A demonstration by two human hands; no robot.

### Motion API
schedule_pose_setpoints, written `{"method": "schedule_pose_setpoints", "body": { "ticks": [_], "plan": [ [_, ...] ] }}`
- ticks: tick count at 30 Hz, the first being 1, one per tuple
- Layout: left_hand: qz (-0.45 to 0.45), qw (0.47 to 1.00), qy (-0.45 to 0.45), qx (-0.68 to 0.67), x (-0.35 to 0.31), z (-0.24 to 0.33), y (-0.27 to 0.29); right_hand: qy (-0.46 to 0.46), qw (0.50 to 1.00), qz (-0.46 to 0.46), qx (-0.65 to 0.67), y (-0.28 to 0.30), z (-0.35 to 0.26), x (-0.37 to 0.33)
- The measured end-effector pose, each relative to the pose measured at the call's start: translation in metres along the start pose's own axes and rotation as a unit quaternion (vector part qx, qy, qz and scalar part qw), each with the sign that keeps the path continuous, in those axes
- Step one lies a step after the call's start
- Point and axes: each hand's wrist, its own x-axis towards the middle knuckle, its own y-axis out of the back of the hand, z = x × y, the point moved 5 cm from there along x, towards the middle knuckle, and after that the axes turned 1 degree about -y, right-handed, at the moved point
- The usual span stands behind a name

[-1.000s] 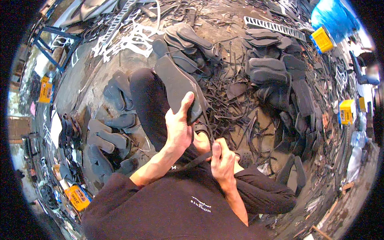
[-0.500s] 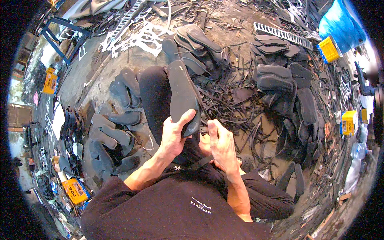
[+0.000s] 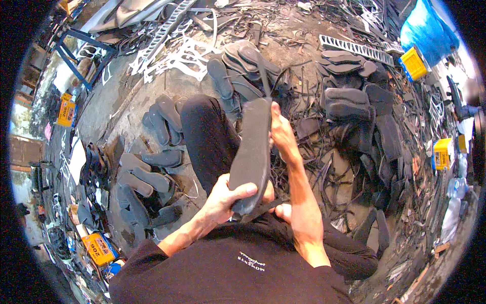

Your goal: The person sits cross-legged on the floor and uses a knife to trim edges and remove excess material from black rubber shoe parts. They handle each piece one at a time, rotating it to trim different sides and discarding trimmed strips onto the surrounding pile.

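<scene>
A dark grey shoe sole (image 3: pixel 251 144) is held out above my lap, tilted, its far end leaning slightly right. My left hand (image 3: pixel 225 198) grips its near end, the thumb lying across the top face and the fingers underneath. My right hand (image 3: pixel 283 133) is closed at the sole's right edge, close to the far end. What its fingers hold is hidden. A thin dark strip (image 3: pixel 262 75) sticks up past the sole's far end, blurred. Another dark strip (image 3: pixel 268 206) runs below the near end, beside my lap.
Piles of similar soles lie on the left (image 3: pixel 144 172), ahead (image 3: pixel 238 66) and on the right (image 3: pixel 349 101). Dark offcuts (image 3: pixel 309 126) litter the ground between them. White cut-out scraps (image 3: pixel 182 58) lie at the far left. Yellow boxes (image 3: pixel 98 248) and a blue bag (image 3: pixel 429 30) stand around.
The sole has moved nearer and to the right, with my left hand still on it. My right hand has gone from beside the near end up along the right edge toward the far end.
</scene>
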Motion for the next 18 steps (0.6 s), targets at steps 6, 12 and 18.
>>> {"method": "schedule_pose_setpoints", "body": {
  "ticks": [6, 12, 18],
  "plan": [
    [0.081, 0.980, 0.007, 0.179, 0.030, -0.016, 0.022, 0.159, 0.986, 0.046, -0.012, -0.041, -0.019, -0.146],
    [0.076, 0.997, -0.020, 0.020, 0.073, 0.015, 0.011, 0.107, 0.985, 0.058, -0.119, -0.035, 0.016, -0.217],
    [-0.026, 0.996, 0.072, 0.042, 0.052, 0.026, -0.024, 0.144, 0.922, 0.226, -0.278, -0.010, 0.016, -0.233]
  ]
}}
